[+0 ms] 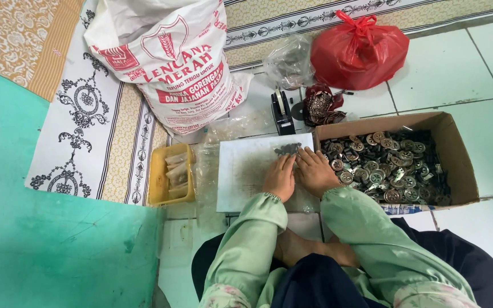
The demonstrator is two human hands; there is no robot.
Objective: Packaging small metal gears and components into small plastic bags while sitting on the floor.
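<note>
Just beyond both flat, unclenched hands, left hand [279, 178] and right hand [315, 171], lies a small dark pile of pieces [287, 149] on the white surface [241, 177], equally near each

A floor [446, 63] of pale square tiles carries everything here. On it, at the right, stands an open cardboard box [459, 154] filled with round metal pieces. Just left of the box lies a flat white board [241, 171] with a small dark heap near its top edge. Left of the board sits a yellow plastic tray [156, 182], partly on a patterned mat [104, 131] that covers the floor's upper left. A large white printed sack [172, 63] rests on the mat. Beyond the board stand a black tape dispenser [282, 111], a clear plastic bag [289, 60] and a knotted red plastic bag [359, 51]
</note>
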